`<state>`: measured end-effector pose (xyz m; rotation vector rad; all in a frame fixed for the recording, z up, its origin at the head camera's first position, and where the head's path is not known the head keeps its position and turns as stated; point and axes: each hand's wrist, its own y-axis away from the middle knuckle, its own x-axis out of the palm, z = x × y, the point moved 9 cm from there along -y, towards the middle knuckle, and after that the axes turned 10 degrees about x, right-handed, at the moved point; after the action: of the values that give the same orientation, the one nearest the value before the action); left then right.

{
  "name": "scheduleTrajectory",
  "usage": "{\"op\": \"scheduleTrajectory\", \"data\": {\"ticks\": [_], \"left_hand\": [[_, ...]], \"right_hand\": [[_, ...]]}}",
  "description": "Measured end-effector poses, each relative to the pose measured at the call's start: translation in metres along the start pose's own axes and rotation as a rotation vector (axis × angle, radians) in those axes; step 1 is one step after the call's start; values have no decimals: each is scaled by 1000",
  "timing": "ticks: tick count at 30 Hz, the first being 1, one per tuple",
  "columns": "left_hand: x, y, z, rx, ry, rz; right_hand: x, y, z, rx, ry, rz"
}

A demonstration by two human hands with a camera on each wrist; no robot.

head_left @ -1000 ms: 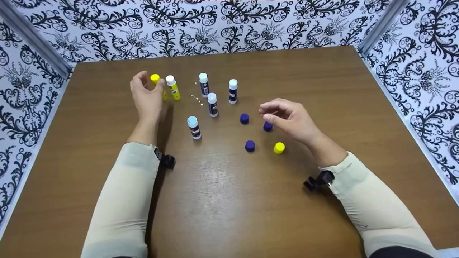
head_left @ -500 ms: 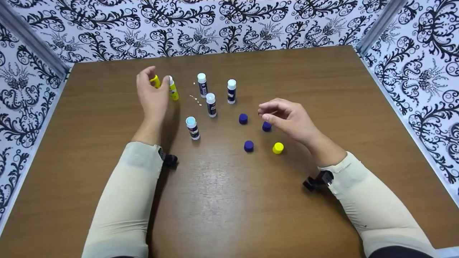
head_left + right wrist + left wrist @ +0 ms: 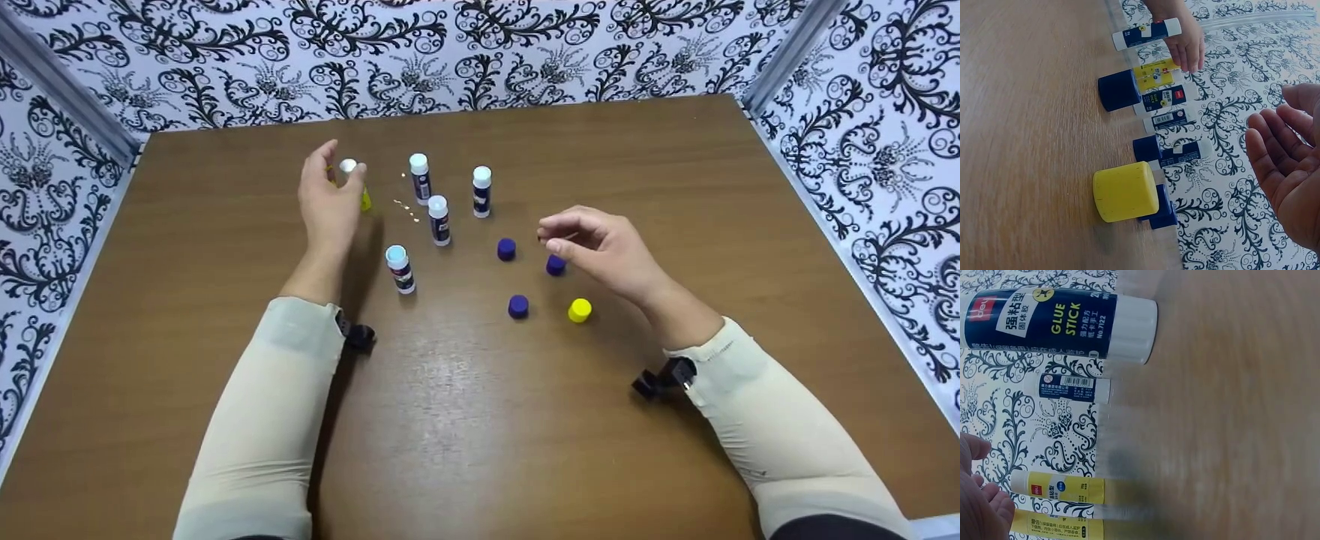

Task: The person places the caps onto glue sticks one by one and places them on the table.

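My left hand [image 3: 330,202] is up by the two yellow glue sticks, thumb and fingers apart on either side of the uncapped one [image 3: 366,201] with its white top. In the left wrist view its fingers overlap the capped yellow glue stick [image 3: 1055,526], mostly hidden behind the hand in the head view. My right hand [image 3: 611,251] hovers with loosely bent fingers and nothing in it, near a blue cap [image 3: 556,265]. Two more blue caps [image 3: 506,250] and a yellow cap [image 3: 580,310] stand on the table nearby.
Several uncapped navy glue sticks [image 3: 439,222] stand upright mid-table, one closest to me [image 3: 401,270]. Small white crumbs [image 3: 407,209] lie among them. Patterned panels [image 3: 420,60] border the brown table [image 3: 480,450] at the back and sides.
My left hand has shifted right, from around the capped yellow glue stick toward the uncapped yellow one. My right hand stays in place, and the caps and navy sticks stand as before.
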<state>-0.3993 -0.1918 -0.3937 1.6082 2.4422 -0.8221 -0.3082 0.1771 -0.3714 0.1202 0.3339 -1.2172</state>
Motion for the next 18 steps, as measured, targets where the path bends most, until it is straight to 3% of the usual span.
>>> {"op": "scheduleTrajectory", "data": {"ticks": [12, 18], "left_hand": [[8, 0, -2, 42, -31, 49], [9, -2, -3, 58, -36, 38]], "right_hand": [[0, -1, -1, 0, 13, -3], [1, -1, 0, -19, 3, 0]]}}
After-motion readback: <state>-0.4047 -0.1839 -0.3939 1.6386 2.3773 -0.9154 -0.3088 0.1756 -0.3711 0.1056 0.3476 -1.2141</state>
